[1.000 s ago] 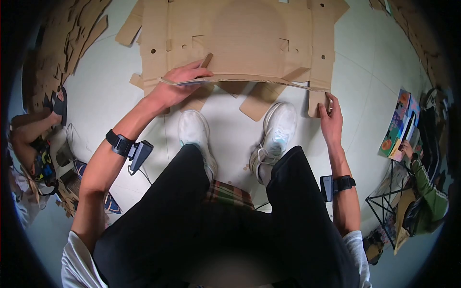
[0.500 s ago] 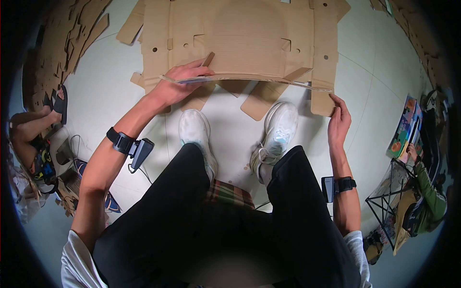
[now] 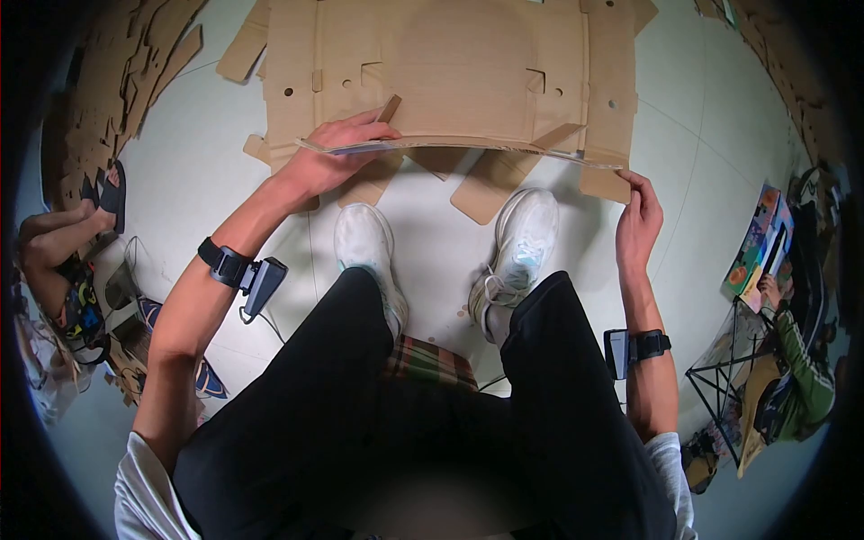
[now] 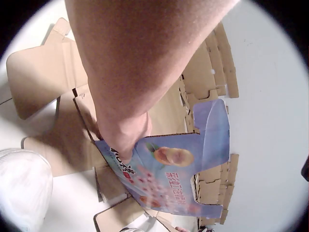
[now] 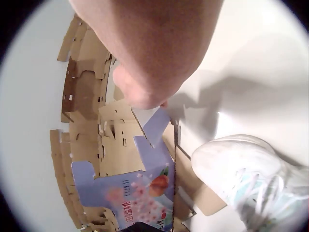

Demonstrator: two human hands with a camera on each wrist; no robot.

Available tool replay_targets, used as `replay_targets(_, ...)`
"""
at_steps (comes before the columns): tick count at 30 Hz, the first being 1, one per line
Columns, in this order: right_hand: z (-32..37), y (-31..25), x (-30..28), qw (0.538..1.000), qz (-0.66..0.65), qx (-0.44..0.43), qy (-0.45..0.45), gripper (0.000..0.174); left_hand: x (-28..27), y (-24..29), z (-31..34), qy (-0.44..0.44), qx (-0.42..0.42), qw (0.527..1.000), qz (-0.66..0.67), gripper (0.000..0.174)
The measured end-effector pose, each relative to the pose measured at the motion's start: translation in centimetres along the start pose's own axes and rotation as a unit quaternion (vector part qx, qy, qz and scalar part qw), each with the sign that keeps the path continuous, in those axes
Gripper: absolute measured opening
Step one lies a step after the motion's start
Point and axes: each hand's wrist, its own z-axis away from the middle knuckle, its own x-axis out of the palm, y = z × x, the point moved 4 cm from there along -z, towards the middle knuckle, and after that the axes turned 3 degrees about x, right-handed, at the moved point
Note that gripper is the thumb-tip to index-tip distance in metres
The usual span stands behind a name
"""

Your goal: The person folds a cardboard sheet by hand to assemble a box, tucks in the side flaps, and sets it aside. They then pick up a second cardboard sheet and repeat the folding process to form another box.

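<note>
A large flattened cardboard box (image 3: 468,81) lies in front of the feet, brown inside up, its near side panel (image 4: 169,179) raised. The panel's outer face is blue with peach pictures and lettering in the left wrist view. My left hand (image 3: 337,144) grips this panel near its left end, thumb on the printed face and fingers on the inside. At the other end my right hand (image 3: 639,220) pinches the outer edge of a small end flap (image 3: 605,185). That flap (image 5: 157,124) tilts up in the right wrist view, where the forearm hides most of the fingers.
Loose cardboard pieces (image 3: 490,187) lie under the box, close to two white shoes (image 3: 526,234). Stacked cardboard (image 3: 135,81) stands at the far left. Other people's limbs show at both sides, with a colourful printed box (image 3: 758,243) at the right.
My right hand has moved outward around the end flap, and the flap has tilted up from hanging down. My left hand keeps its grip on the panel. The printed box at right shifted slightly.
</note>
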Motion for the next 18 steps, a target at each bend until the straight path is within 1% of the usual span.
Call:
replay_targets(6,-0.9,-0.6,0.5,0.998,-0.061,0.025,-0.009,0.033,-0.4,-0.6,-0.3,0.000,0.010,1.000,-0.021,0.032)
replay_targets(9,-1.1,-0.4,0.3,0.999,-0.040,0.027,-0.009,0.033,-0.4,-0.9,-0.5,-0.004,0.029,1.000,0.006,0.031)
replay_targets(12,-1.8,0.6,-0.5,0.993,0.080,-0.089,0.012,0.035,-0.2,-1.1,-0.5,0.001,0.025,1.000,0.017,0.030)
replay_targets(15,-2.5,2.3,-1.0,0.994,0.101,-0.038,-0.001,0.036,-0.5,-0.9,-0.5,0.017,0.028,0.999,-0.004,0.024)
replay_targets(18,-3.8,3.6,-1.2,0.995,0.091,-0.011,-0.025,0.034,-0.7,-0.6,-0.8,0.009,0.010,0.999,-0.042,0.023)
